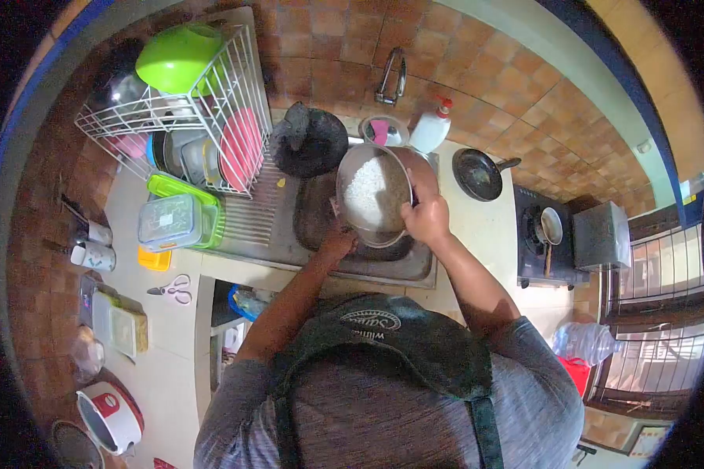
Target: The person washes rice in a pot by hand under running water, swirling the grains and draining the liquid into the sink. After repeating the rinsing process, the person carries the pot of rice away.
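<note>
A round metal pot [374, 195] is held tilted over the sink [309, 211], with white rice [365, 186] heaped on one side and cloudy liquid on the other. My right hand [426, 217] is closed on the pot's right rim, thumb on top. At the pot's lower left is my left hand [339, 241], its fingers partly hidden and in shadow, closed against the rim. A dark stone mortar [321, 142] stands just beyond the pot to the left. The faucet [391, 76] rises behind the sink.
A white dish rack [231, 102] and a green basket [211, 215] stand at the left, with scissors [172, 290] nearer. Behind the sink is a soap bottle [430, 131]. A frying pan [477, 175] and a stove [530, 262] are at the right.
</note>
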Demonstrator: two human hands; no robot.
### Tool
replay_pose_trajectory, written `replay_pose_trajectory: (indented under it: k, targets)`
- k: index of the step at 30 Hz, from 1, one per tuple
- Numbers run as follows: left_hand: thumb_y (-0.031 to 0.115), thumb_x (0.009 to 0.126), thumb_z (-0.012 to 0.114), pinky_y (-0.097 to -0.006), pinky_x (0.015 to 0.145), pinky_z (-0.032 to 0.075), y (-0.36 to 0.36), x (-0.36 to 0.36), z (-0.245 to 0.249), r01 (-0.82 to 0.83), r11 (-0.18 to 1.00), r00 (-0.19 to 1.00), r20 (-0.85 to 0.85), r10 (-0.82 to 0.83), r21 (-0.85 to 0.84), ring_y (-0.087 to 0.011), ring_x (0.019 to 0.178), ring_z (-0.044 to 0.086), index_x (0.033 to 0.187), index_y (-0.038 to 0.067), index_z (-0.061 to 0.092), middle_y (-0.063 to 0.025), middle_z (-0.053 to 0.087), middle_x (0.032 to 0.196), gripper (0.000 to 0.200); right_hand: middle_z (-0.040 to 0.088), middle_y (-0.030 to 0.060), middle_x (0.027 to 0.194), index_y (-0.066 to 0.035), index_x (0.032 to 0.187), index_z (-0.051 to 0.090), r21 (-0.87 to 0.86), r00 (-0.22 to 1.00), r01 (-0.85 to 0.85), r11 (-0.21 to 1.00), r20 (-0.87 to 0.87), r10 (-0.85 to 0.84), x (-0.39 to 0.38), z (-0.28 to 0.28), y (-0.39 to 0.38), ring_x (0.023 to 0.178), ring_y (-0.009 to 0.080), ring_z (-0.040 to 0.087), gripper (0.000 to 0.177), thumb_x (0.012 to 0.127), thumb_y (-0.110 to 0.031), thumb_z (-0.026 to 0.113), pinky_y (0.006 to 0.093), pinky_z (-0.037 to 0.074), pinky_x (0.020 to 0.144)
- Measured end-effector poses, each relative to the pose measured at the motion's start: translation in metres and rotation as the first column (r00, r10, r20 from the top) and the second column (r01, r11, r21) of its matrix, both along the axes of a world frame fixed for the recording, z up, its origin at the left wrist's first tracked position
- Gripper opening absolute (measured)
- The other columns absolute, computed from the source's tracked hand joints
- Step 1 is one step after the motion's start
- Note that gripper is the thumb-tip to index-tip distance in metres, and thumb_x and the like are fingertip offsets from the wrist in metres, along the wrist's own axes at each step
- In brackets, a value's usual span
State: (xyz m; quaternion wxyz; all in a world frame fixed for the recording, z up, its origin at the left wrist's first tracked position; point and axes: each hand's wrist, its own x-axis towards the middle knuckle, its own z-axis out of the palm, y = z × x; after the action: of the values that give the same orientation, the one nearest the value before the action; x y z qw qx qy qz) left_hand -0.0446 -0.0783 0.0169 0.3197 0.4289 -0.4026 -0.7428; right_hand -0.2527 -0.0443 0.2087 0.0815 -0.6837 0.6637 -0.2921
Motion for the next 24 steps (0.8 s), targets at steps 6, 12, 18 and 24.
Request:
replay_pose_trajectory:
  k: [6,12,18,24]
  targets:
    - [0.021,0.088,0.068,-0.0387,0.073,0.052,-0.015,0.007,0.003,-0.033,0.964,0.961,0.258,0.104,-0.266,-0.0227,0.079,0.062,0.143,0.004,0.045,-0.0134,0.065,0.101,0.062,0.071,0.0150,0.111,0.006,0.136,0.055,-0.028,0.795,0.074,0.997,0.605,-0.042,-0.032,-0.024,-0.006,0.097,0.0201,0.068,0.057,0.080,0.002,0.061,0.0310,0.052,0.090]
    - [0.014,0.084,0.067,-0.0406,0.085,0.050,-0.004,0.007,0.038,0.069,0.905,0.821,0.540,0.188,-0.420,-0.0239,0.089,0.061,0.129,0.002,0.055,-0.0100,0.065,0.100,0.048,0.069,0.0033,0.096,0.009,0.133,0.055,0.041,0.646,0.123,0.992,0.756,-0.111,-0.059,-0.052,0.024,0.079,0.0071,0.061,0.052,0.081,0.008,0.055,0.0223,0.049,0.073]
    - [0.012,0.084,0.068,-0.0423,0.091,0.048,0.011,-0.013,0.067,0.097,0.832,0.933,0.340,0.114,-0.546,-0.0310,0.102,0.063,0.124,-0.001,0.052,-0.0193,0.065,0.106,0.046,0.070,0.0051,0.098,0.008,0.132,0.055,0.065,0.544,0.217,0.974,0.821,-0.175,-0.075,-0.053,0.080,0.080,0.0079,0.064,0.051,0.082,0.010,0.052,0.0224,0.051,0.073]
    - [0.008,0.088,0.065,-0.0403,0.070,0.053,0.024,-0.065,0.018,0.169,0.876,0.980,0.175,-0.099,-0.451,-0.0214,0.086,0.059,0.101,0.002,0.046,-0.0128,0.055,0.091,0.024,0.072,0.0106,0.104,0.005,0.138,0.054,0.157,0.561,0.287,0.945,0.772,-0.298,-0.117,-0.080,0.133,0.087,0.0130,0.067,0.053,0.085,0.004,0.053,0.0292,0.055,0.078]
